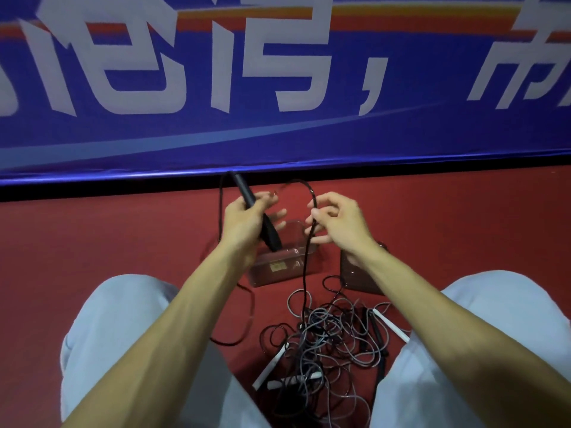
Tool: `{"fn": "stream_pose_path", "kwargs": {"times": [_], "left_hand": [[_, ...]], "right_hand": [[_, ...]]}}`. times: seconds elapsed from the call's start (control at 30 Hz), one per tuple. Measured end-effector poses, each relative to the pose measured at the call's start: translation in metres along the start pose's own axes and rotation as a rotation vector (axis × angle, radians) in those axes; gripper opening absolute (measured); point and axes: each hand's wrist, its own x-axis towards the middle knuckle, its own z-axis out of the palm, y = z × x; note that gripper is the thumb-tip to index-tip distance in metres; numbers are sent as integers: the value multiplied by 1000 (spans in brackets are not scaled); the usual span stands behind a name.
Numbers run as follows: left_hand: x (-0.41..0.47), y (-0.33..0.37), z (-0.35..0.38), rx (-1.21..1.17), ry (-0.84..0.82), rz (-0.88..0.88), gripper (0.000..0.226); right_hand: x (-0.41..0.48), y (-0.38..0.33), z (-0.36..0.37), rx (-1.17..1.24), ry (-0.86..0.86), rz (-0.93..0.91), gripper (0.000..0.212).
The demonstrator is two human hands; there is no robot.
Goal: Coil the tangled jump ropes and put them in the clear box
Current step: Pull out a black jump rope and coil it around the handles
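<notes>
My left hand (244,220) grips two black jump rope handles (247,193), held up above the clear box (279,267). A black rope (309,193) arcs from them over to my right hand (336,223), which pinches it between thumb and fingers; the rope then hangs down past the box to the floor. A tangled heap of black and grey ropes (327,338) with white handles (391,324) lies on the red floor between my knees.
A second clear container or lid (358,276) sits right of the box, partly behind my right wrist. A blue banner wall (278,88) stands just beyond the box. My knees in light trousers (117,335) flank the rope heap.
</notes>
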Motion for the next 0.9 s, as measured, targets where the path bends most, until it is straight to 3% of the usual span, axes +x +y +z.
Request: {"fn": "stream_pose_path", "kwargs": {"times": [0.17,0.27,0.43,0.67,0.9], "left_hand": [[3,-27,-3,872,-225,218,3],[-5,-38,2,988,-389,218,13],[-9,-47,13,867,-412,252,1],[-15,-35,24,692,-347,272,13],[-21,-8,27,112,-252,80,5]], "right_hand": [[9,-14,-16,100,144,15,17],[14,-22,-25,145,197,40,17],[15,-35,-36,292,180,20,17],[15,-34,-46,428,187,36,11],[19,-26,-45,468,139,109,14]]}}
